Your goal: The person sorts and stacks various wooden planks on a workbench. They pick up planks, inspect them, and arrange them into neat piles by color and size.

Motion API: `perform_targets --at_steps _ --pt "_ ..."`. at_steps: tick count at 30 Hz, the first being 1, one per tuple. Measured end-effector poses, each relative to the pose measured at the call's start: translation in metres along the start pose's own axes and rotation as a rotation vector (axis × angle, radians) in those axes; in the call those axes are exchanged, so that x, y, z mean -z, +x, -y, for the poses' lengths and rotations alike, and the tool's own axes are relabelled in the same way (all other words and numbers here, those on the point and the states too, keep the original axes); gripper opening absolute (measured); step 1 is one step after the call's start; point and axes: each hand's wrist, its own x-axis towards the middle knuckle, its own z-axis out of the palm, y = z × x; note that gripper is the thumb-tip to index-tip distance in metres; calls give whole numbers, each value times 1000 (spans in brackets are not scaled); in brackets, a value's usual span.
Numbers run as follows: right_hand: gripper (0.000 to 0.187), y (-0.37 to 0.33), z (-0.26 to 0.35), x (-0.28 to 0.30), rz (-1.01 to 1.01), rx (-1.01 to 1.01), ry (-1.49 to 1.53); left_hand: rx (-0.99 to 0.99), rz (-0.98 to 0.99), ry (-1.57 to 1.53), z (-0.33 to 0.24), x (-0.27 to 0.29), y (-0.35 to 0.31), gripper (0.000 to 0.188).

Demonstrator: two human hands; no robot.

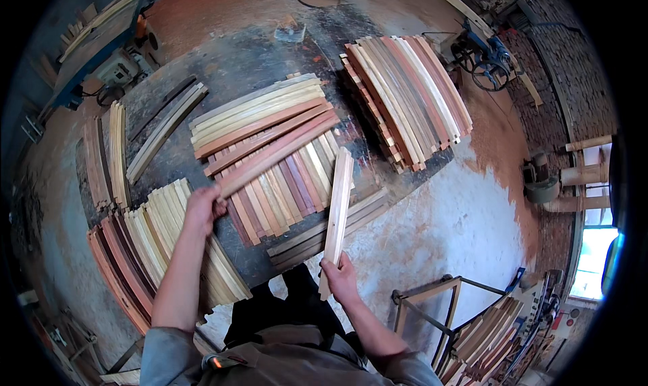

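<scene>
My right hand [341, 280] is closed around the lower end of a pale wooden strip [339, 207], which stands out over the near edge of the table with its far end by the middle stack. My left hand [202, 212] pinches the near left end of a reddish wooden strip [280, 152]. That strip lies slantwise across the middle stack of mixed light and dark strips [270, 197]. Behind it, more pale and reddish strips [256, 113] lie crosswise on the stack. My left forearm passes over a stack of pale strips [158, 210].
A big stack of strips [412, 99] sits at the table's right end. Dark strips [331, 227] lie along the near edge of the dark table [250, 59]. Further left are loose strips [165, 133]. A metal rack of wood [486, 332] stands at lower right, a blue machine [489, 59] beyond.
</scene>
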Motion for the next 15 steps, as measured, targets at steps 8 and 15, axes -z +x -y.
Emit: perform_targets --at_steps 8,15 --pt "32 7 -1 2 15 -57 57 42 -25 -231 54 -4 -51 22" --pt "22 -2 -1 2 11 -40 27 -74 -156 131 70 -8 -86 26"
